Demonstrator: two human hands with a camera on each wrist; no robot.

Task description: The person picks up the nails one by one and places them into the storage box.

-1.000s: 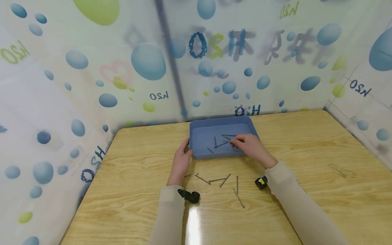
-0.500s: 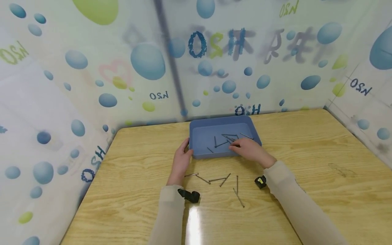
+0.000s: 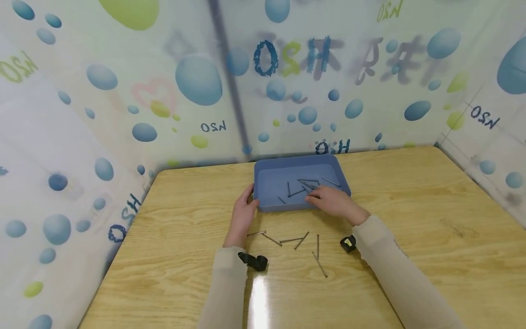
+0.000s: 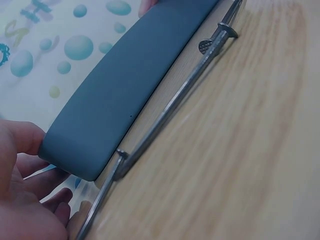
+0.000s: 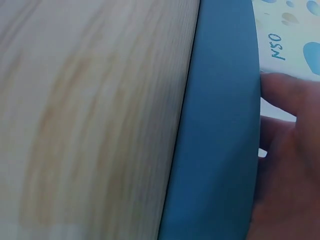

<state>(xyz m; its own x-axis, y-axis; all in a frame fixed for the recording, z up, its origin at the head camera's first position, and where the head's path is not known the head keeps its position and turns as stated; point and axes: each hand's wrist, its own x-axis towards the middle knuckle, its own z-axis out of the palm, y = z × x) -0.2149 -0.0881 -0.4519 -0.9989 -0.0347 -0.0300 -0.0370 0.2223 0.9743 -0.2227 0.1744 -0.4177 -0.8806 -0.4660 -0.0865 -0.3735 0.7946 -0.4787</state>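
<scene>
A shallow blue tray [image 3: 279,205] stands at the back of the table with several dark nails [image 3: 297,193] scattered inside. My left hand [image 3: 242,214] grips its near left corner; in the left wrist view, thumb and fingers come round the corner of the tray wall [image 4: 115,95]. My right hand [image 3: 334,201] reaches over the front wall, its fingers bent down among the nails. In the right wrist view the tray wall [image 5: 215,125] hides those fingertips, so I cannot tell whether they pinch a nail.
Several more nails [image 3: 291,240] lie on the wooden table [image 3: 176,274] in front of the tray, some touching end to end; those nails [image 4: 170,105] run close along the tray in the left wrist view. A patterned curtain [image 3: 197,82] hangs right behind the table.
My right hand has dropped lower and slightly nearer the tray's front wall, uncovering a nail at the tray's right side. My left hand has stayed at the corner.
</scene>
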